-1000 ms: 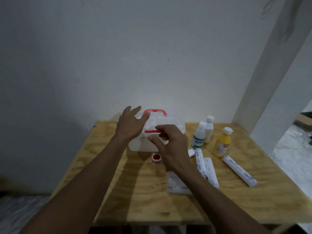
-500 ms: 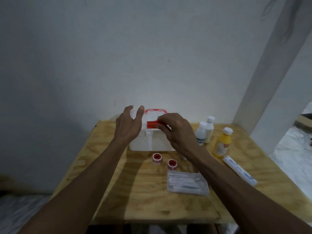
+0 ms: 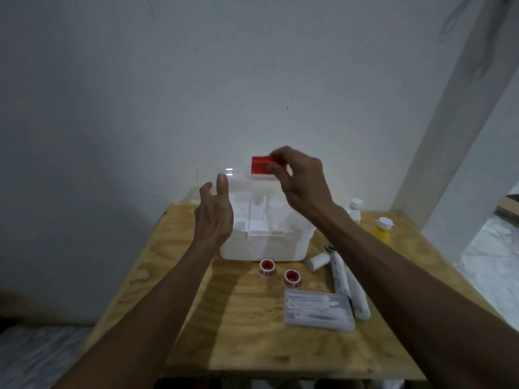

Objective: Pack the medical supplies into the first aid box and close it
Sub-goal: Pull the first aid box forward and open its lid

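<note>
A white first aid box [image 3: 264, 248] stands at the back of the wooden table [image 3: 230, 327]. Its clear lid [image 3: 238, 179] is swung up, showing a white divided tray inside. My right hand [image 3: 300, 178] pinches the red latch [image 3: 259, 165] at the lid's raised edge. Beside the box's left side my left hand [image 3: 214, 217] hovers with fingers apart, holding nothing. In front of the box lie two red tape rolls [image 3: 267, 268] [image 3: 292, 278], a clear packet of cotton swabs [image 3: 318, 310] and white bandage rolls [image 3: 348, 284].
A yellow bottle [image 3: 382, 230] and a white bottle [image 3: 355, 209] stand right of the box, partly behind my right forearm. A small white roll [image 3: 317, 261] lies by the box's corner. The wall is close behind the table; a white pillar rises at right.
My right hand has lifted the red latch and swung the lid up, opening the box. My left hand has come off the lid and hovers at the box's left side.
</note>
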Available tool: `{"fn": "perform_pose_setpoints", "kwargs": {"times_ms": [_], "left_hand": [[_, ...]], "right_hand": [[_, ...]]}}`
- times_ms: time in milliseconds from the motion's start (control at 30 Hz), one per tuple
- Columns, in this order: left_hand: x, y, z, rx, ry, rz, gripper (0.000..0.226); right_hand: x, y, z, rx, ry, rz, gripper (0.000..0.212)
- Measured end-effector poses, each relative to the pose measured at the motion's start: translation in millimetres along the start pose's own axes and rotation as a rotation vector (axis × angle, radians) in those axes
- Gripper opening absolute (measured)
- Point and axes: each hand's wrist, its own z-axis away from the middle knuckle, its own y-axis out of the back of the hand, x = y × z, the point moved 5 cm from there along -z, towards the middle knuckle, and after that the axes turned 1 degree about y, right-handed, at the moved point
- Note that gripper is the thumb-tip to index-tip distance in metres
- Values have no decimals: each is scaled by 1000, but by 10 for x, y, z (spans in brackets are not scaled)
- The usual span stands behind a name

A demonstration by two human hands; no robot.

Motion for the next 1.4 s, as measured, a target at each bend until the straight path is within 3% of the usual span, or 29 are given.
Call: {"fn": "perform_pose_setpoints", "kwargs": {"times_ms": [100, 300, 500, 933, 1400], "left_hand": [[17, -73, 29, -17, -74, -85, 83], [4, -243, -90, -108, -217, -494, 91], [-80, -358, -146, -267, -193, -744, 91], [-105, -371, -154, -285, -228, -832, 85], [-113, -368, -172, -279, -248, -834, 82]], "right_hand": [[105, -5, -341, 7, -65, -24, 19], [398, -200, -760, 21, -125, 7, 23], [656, -449, -998, 100, -212, 40, 31], [798, -609, -1054, 110, -167, 199, 20], [839, -548, -978, -1, -139, 308, 31]]}}
